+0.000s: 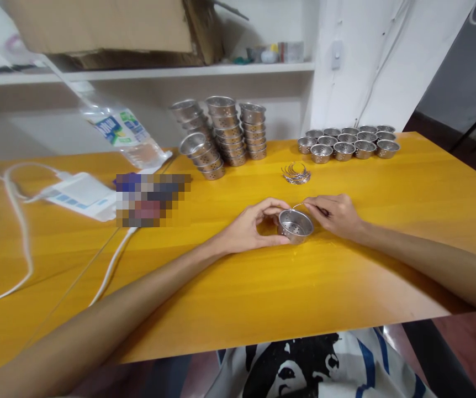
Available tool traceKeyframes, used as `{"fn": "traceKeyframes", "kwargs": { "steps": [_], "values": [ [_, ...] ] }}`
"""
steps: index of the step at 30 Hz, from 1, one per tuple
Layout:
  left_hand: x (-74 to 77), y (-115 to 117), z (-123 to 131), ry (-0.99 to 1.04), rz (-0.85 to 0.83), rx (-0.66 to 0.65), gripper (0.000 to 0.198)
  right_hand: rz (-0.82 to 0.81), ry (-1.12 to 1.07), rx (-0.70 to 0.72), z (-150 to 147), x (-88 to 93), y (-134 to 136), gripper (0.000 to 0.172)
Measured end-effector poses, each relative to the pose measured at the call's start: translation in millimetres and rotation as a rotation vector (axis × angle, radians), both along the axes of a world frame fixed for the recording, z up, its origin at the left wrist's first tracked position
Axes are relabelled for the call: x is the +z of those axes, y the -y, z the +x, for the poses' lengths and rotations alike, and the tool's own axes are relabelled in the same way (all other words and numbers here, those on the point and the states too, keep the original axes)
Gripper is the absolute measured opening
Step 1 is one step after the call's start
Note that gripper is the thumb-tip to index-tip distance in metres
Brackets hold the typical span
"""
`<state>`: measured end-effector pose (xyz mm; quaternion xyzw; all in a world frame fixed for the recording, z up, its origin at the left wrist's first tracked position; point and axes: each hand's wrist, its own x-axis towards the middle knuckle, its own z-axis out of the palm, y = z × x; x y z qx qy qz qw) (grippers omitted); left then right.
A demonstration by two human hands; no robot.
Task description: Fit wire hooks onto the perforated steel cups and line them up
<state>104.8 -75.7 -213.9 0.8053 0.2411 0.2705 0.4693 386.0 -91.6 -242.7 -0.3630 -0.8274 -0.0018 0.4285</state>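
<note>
1. Head view: a perforated metal cup (295,226) stands upright, mouth up, on the yellow surface (345,271), near the middle and directly between the two hands.
2. A thin wire loop (298,206) sits at the cup's far rim. Its long axis runs left to right, from the rim towards the right-hand fingertips. Whether its ends are seated in the cup wall is too fine to tell.
3. The left hand (251,226) lies to the left of the cup. Its grip is closed on the cup: thumb on the near wall, forefinger curled round to the far rim.
4. The right hand (338,214) lies to the right and slightly farther back. Its grip is pinched shut on the right end of the wire, fingertips just beside the rim.
5. Both hands touch the work; the right is the one on the wire, the left the one on the cup body.
6. A small pile of spare wire loops (296,174) lies farther back, apart from the hands.
7. Stacks of like cups (221,135) stand far left of centre; two rows of single cups (348,143) stand far right.
8. A plastic bottle (117,130) and a white cable (18,221) occupy the left side; a cardboard box (97,25) rests on the shelf (159,73) behind.
</note>
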Motion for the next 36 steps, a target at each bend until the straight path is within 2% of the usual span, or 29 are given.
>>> {"fn": "traceKeyframes", "kwargs": {
  "steps": [4, 8, 11, 15, 18, 22, 25, 32, 36],
  "values": [
    [2.0, 1.7, 0.9, -0.008, 0.019, -0.019, 0.058, -0.036, 0.003, -0.006, 0.3, -0.4, 0.4, 0.037],
    [2.6, 2.7, 2.9, -0.084, 0.192, -0.023, 0.049, -0.063, -0.018, 0.009, -1.9, 0.7, 3.0, 0.033],
    [-0.3, 1.5, 3.6, -0.110, 0.263, -0.018, 0.050, -0.179, -0.089, 0.059, -5.9, 5.3, 5.7, 0.030],
    [-4.5, -2.9, 2.5, -0.083, 0.170, 0.003, 0.056, -0.448, -0.260, 0.167, -9.9, 16.5, 6.3, 0.042],
    [-4.1, -6.1, 1.9, -0.057, 0.075, -0.027, 0.057, -0.545, -0.354, 0.262, -8.8, 22.7, 4.4, 0.054],
    [-1.7, -9.1, 2.3, -0.045, -0.049, -0.044, 0.051, -0.706, -0.364, 0.409, -4.7, 23.2, 1.5, 0.057],
    [-1.6, -10.3, 3.3, -0.039, -0.069, -0.031, 0.049, -0.801, -0.335, 0.497, -3.3, 20.5, 0.4, 0.056],
    [-3.4, -7.1, 9.4, -0.099, 0.038, 0.038, 0.067, -0.783, -0.291, 0.429, -4.8, 16.6, 0.6, 0.054],
    [-1.6, -4.8, 10.3, -0.125, 0.054, 0.044, 0.062, -0.759, -0.207, 0.408, -8.8, 19.6, 4.5, 0.053]
  ]
}}
